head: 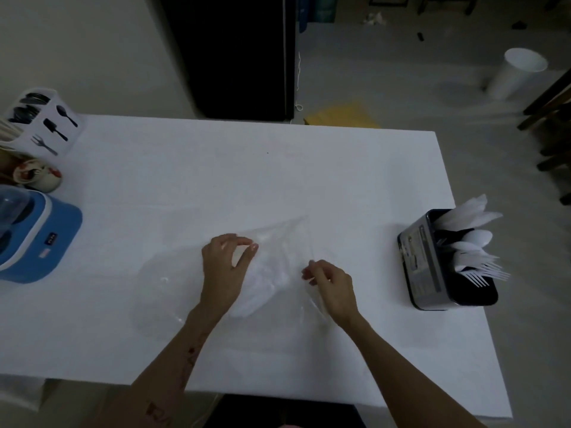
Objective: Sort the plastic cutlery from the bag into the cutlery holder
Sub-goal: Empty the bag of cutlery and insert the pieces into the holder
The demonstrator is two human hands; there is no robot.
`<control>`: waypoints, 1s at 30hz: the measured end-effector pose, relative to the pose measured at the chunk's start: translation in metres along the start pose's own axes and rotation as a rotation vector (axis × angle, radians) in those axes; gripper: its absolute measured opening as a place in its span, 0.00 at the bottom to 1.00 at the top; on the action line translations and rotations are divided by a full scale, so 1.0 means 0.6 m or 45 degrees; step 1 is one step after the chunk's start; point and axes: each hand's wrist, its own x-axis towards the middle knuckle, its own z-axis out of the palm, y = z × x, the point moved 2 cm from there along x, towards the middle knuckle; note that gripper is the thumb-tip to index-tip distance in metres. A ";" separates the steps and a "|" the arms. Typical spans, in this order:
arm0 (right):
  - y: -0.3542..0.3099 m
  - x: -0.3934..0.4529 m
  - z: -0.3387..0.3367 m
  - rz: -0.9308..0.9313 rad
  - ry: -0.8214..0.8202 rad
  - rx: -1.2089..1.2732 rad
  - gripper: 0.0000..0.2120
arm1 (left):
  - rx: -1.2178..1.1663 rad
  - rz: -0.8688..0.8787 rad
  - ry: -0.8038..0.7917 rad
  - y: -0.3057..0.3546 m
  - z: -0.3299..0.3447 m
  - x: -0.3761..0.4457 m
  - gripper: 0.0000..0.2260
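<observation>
A clear plastic bag (278, 242) lies on the white table (247, 168) in front of me, with a heap of white plastic cutlery (265, 282) inside it. My left hand (224, 270) hovers at the bag's left side, thumb and fingers curved near the film; whether it pinches the film I cannot tell. My right hand (332, 284) pinches the bag's right edge. The black cutlery holder (432, 264) stands at the table's right edge, holding white knives, spoons and forks.
At the far left corner stands a white cutlery caddy (46, 122) with printed spoon, knife and fork icons. Below it sit a patterned mug (38, 176) and a blue appliance (34, 236). A white bucket (516, 72) stands on the floor beyond the table.
</observation>
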 end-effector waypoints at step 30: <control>0.036 0.025 -0.024 0.139 -0.353 0.244 0.32 | 0.734 0.487 0.447 0.074 -0.141 0.048 0.13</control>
